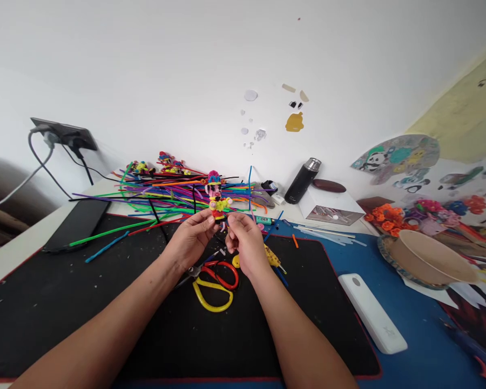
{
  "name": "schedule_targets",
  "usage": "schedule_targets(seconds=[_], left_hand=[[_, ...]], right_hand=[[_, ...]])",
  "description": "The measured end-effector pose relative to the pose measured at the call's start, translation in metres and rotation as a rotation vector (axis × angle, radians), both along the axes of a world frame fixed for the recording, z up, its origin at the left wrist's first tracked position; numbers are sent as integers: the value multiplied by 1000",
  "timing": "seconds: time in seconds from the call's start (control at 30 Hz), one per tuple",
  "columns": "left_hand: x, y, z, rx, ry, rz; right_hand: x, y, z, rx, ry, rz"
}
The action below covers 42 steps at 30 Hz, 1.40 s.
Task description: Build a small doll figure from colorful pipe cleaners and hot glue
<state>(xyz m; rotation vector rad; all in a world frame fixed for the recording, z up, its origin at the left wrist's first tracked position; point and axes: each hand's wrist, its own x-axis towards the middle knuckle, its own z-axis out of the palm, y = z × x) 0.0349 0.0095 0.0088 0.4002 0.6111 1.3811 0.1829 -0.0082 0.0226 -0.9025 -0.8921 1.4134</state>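
Between my two hands a small pipe-cleaner doll (214,193) stands upright, with a pink and blue top, a pale face and a yellow body. My left hand (196,233) pinches it low on its left side. Close by on its right, my right hand (243,237) has its fingers pinched together at the doll's lower edge; what lies between them is hidden. Below the hands, scissors (213,309) with one red and one yellow handle lie on the black mat (154,329), their blades partly covered by my left hand.
Many coloured pipe cleaners (166,189) are heaped along the wall, with more small dolls (170,161) behind. A black phone (79,222) lies left. A black flask (303,181) leans by a white box (332,202). Right are a white power bank (372,313) and a beige bowl (433,259).
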Motion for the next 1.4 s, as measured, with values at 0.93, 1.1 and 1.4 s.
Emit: schedule_targets(seconds=[0.93, 1.1, 1.4], left_hand=[[-2, -2, -6, -23, -60, -133], [-1, -2, -6, -7, -69, -165], [-3, -1, -8, -3, -51, -210]], right_hand=[[-4, -8, -9, 371, -524, -115], [-4, -8, -10, 374, -546, -118], [-3, -7, -11, 357, -557, -107]])
